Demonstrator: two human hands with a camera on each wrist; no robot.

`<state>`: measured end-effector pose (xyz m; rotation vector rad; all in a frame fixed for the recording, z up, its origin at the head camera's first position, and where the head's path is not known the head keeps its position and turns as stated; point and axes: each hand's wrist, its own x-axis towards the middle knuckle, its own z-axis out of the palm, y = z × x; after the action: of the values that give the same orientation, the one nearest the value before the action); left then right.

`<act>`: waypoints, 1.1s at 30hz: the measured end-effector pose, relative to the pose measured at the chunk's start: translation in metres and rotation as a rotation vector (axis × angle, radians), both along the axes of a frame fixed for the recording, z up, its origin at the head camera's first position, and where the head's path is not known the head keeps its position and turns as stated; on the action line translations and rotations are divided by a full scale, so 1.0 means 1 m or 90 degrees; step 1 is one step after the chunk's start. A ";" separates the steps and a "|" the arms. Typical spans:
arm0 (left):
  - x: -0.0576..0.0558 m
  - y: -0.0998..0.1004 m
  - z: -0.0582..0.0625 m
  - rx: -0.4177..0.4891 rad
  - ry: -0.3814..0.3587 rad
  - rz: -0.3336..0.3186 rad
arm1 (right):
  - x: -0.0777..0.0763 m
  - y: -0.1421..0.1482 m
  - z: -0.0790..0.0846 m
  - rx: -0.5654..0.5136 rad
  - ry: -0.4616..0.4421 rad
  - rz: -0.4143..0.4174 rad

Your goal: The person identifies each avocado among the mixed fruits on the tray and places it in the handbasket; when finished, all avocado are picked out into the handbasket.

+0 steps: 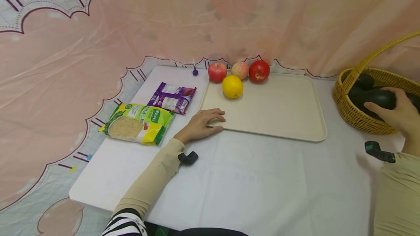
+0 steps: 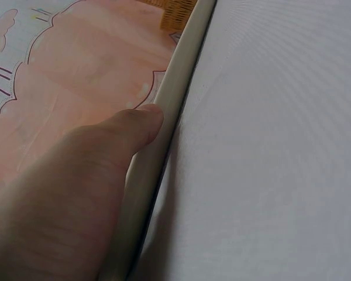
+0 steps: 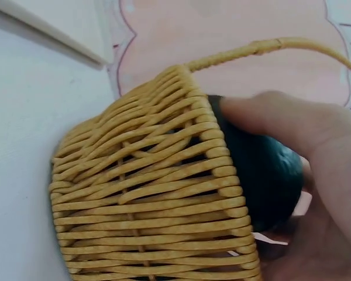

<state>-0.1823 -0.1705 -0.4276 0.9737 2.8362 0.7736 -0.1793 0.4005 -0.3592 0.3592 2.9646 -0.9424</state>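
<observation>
At the right, my right hand [image 1: 398, 110] reaches into a yellow wicker basket [image 1: 352, 114]. Its thumb and fingers grip a smooth, dark green-black oblong thing [image 3: 263, 175], which still sits partly below the basket's rim. More dark rounded things [image 1: 364, 82] lie beside it in the basket. My left hand [image 1: 200, 124] rests at the near left corner of a cream tray [image 1: 279, 108], fingers loosely bent over it. In the left wrist view the thumb [image 2: 146, 123] lies along the tray's raised edge.
On the tray's far left are a pink-red apple [image 1: 217, 72], a peach [image 1: 240, 70], a red round fruit [image 1: 259, 71] and a yellow fruit [image 1: 232, 86]. Left of the tray lie a purple packet [image 1: 172, 97] and a yellow-green bag [image 1: 137, 124]. The basket's handle [image 1: 377, 52] arches upward.
</observation>
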 end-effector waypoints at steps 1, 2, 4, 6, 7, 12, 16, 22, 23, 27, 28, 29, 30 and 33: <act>0.000 0.000 0.000 0.001 -0.001 -0.001 | -0.001 0.000 0.000 0.006 -0.002 -0.012; 0.000 0.000 0.000 0.001 -0.001 -0.001 | 0.000 -0.001 0.002 0.007 -0.001 -0.020; 0.000 0.000 0.000 0.002 0.000 -0.001 | 0.002 -0.003 0.004 0.008 0.000 -0.033; 0.000 0.000 -0.001 0.002 0.000 -0.001 | -0.003 0.007 -0.007 0.009 0.004 -0.036; 0.001 0.000 -0.001 0.002 -0.001 -0.001 | -0.003 0.008 -0.007 0.005 0.004 -0.032; 0.001 0.000 0.001 0.001 0.001 -0.003 | 0.003 -0.007 0.003 -0.047 0.013 0.032; 0.001 0.000 0.003 0.003 0.005 -0.006 | -0.003 -0.009 0.005 -0.048 0.000 0.063; -0.001 0.000 0.003 0.003 0.009 -0.005 | -0.008 -0.003 0.002 -0.063 -0.034 0.077; -0.001 0.000 0.003 0.003 0.009 -0.004 | -0.006 -0.005 0.005 -0.079 -0.035 0.073; -0.001 0.000 0.003 0.006 0.007 -0.001 | -0.007 0.001 0.002 -0.085 -0.052 0.036; -0.001 -0.001 0.003 0.007 0.006 -0.001 | -0.010 0.006 -0.004 -0.076 -0.055 0.024; -0.001 0.000 0.002 0.008 0.004 0.000 | -0.014 0.013 -0.011 -0.067 -0.055 0.021; 0.000 0.000 0.002 0.008 0.003 -0.001 | -0.018 0.020 -0.017 -0.059 -0.054 0.022; 0.000 0.000 0.001 0.004 0.001 -0.003 | -0.026 0.030 -0.031 -0.028 -0.049 0.022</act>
<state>-0.1823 -0.1706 -0.4265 0.9815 2.8334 0.7817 -0.2053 0.4305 -0.3902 0.3354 2.8654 -0.9662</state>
